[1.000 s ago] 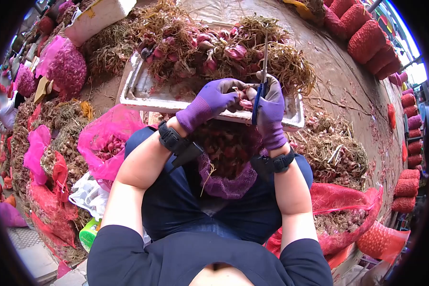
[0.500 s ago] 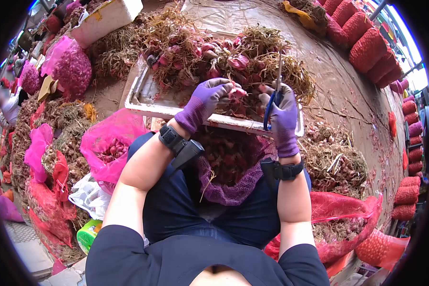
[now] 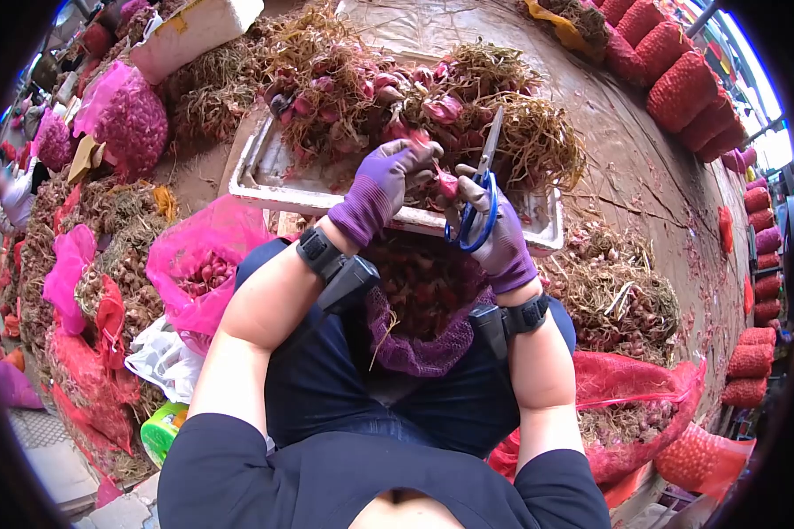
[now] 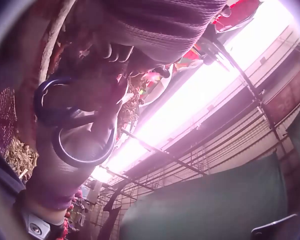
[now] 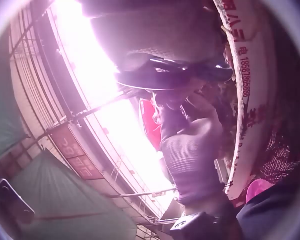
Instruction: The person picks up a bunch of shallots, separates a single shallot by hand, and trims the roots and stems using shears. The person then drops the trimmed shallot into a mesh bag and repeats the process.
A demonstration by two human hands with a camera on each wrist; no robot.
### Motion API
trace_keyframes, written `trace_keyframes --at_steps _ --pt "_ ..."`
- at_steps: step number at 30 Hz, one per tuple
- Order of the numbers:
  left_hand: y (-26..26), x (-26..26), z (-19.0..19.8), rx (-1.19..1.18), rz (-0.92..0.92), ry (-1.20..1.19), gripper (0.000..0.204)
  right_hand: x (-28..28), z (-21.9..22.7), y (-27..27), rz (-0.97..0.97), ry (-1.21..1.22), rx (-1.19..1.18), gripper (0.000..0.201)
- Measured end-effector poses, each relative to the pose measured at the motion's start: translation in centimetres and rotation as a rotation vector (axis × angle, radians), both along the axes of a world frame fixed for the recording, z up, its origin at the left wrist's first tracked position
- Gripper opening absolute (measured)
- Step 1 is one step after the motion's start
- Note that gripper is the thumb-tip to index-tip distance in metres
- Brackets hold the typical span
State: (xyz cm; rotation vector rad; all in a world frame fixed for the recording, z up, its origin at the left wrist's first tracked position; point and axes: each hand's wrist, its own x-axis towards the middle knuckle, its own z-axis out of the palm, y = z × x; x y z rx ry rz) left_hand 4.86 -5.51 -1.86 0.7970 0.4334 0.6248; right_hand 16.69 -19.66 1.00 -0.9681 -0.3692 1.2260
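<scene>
My left hand [image 3: 386, 183], in a purple glove, has its fingers curled at the top of a pink-red shallot [image 3: 447, 184] that hangs between the two hands. My right hand [image 3: 501, 240], gloved alike, grips scissors [image 3: 489, 207] with blue handles; their blades point up and away. The right thumb lies close beside the shallot. Both handle rings [image 4: 85, 159] show against the right glove in the left wrist view. Past the hands, a pile of shallots [image 3: 441, 109] with dry stalks lies on a white foam tray [image 3: 278, 192].
Between the knees, a purple mesh bag [image 3: 428, 357] holds loose shallots. A pink mesh bag [image 3: 172, 264] stands at left and a red one [image 3: 626, 375] at right. Stalky shallots [image 3: 622, 291] are heaped right of the tray. Full red sacks [image 3: 684, 88] are stacked at far right.
The hands moved apart, then came together again. The right hand has shifted left and toward the body, tilting the scissors. The shallot now hangs lower, near the right thumb.
</scene>
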Motion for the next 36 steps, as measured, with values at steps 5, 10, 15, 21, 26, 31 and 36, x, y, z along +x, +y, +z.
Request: trace_keyframes --at_steps 5,10,15,21,26,31,36 --pt "2.4 -1.3 1.5 0.04 0.148 0.128 0.035 0.0 -0.2 0.5 -0.134 -0.083 0.089 0.042" --pt "-2.7 -0.5 3.0 0.326 -0.204 0.151 0.037 -1.0 -0.4 1.2 -0.293 -0.206 0.168 0.047" --pt "-2.9 0.4 1.1 0.31 -0.111 0.137 0.03 -0.9 -0.4 1.0 -0.281 -0.266 0.152 0.047" --pt "-2.0 0.0 1.4 0.235 -0.02 0.052 0.021 -0.8 -0.4 1.2 -0.261 -0.491 0.11 0.042" --pt "0.7 -1.3 3.0 0.282 -0.029 0.139 0.018 -1.0 0.4 0.2 -0.177 -1.227 -0.088 0.045" --pt "1.7 -1.8 2.7 0.475 0.025 0.146 0.016 -1.9 1.1 0.1 -0.093 -1.278 -0.163 0.051" --pt "1.4 -1.8 3.1 0.555 0.032 0.285 0.016 -1.6 1.1 0.2 -0.037 -1.355 -0.264 0.047"
